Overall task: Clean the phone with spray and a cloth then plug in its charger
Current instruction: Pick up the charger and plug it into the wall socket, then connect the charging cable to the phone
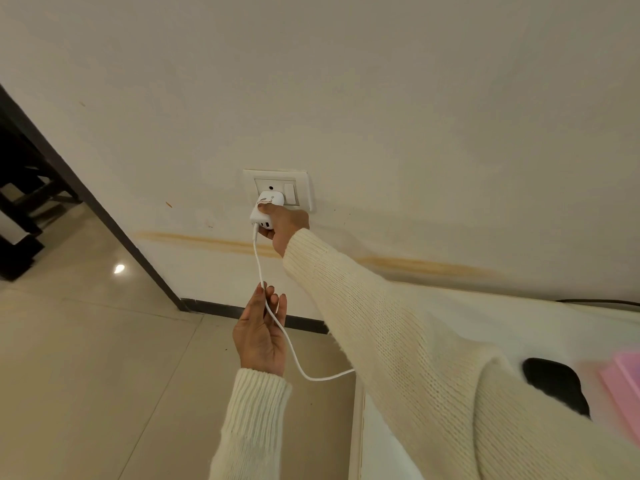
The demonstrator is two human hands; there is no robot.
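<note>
A white charger adapter (265,211) sits against the wall socket plate (277,176). My right hand (285,225) grips the adapter, thumb on its top. A white cable (277,323) hangs from the adapter's underside and curves down to the right behind my right sleeve. My left hand (261,336) is raised below it, and the cable runs between its loosely curled fingers. A black phone (554,384) lies on a white surface at the lower right, partly hidden by my right sleeve.
A white switch (290,194) is on the socket plate beside the adapter. A pink object (623,382) lies blurred at the right edge. Dark furniture legs (20,209) stand at the far left on the tiled floor (86,358). A dark skirting (256,315) runs along the wall.
</note>
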